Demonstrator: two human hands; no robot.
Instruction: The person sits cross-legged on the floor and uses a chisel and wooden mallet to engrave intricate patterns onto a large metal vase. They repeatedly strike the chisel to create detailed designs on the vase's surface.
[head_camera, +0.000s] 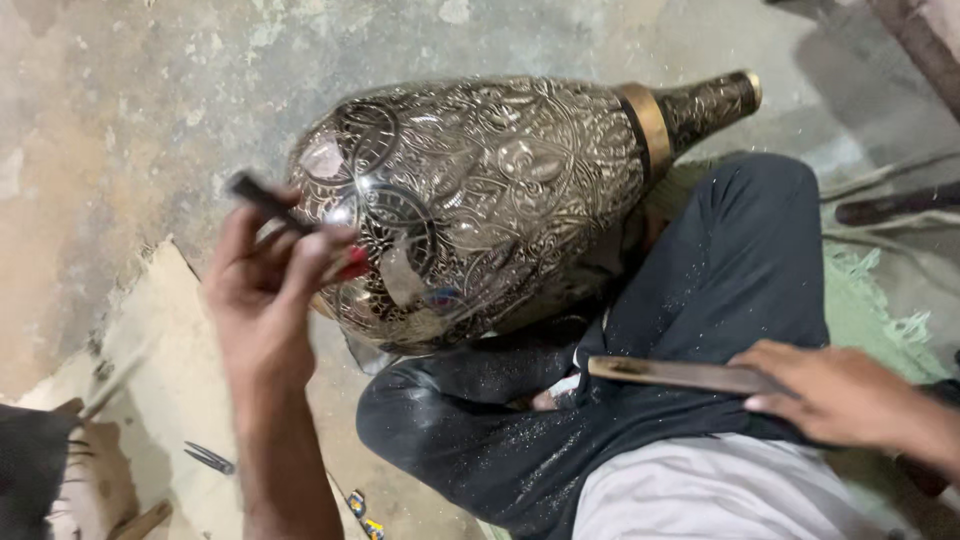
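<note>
**Engraved brass vase rests on a crossed leg as two hands hold tools**

Head view: I look down on a large engraved metal vase (480, 200) lying on its side, its belly propped against the person's dark-trousered leg (720, 280) and its narrow neck, ringed by a plain brass band (648, 125), pointing to the upper right. The left hand (270, 290) is raised from the lower left, forearm running straight up the frame, wrist bent toward the vase. Its grip is clenched on a thin dark chisel (265, 200) that slants up and to the left, the fingers pinched just beside the vase's lower shoulder; the tool's working tip is hidden behind the fingers, so I cannot tell whether it touches the metal. The right hand (840, 395) comes in from the right edge, lying low over the thigh, its grip grasping one end of a flat, bar-like tool (680, 374) that reaches left across the lap.

The person sits on the floor (120, 110), bare, stained concrete. A pale sheet of cardboard (180, 380) lies at the lower left with a small pair of metal pliers (208, 458) on it. A green mat (870, 310) with a frayed edge shows under the leg at right. Fine metal filings speckle the trousers.
</note>
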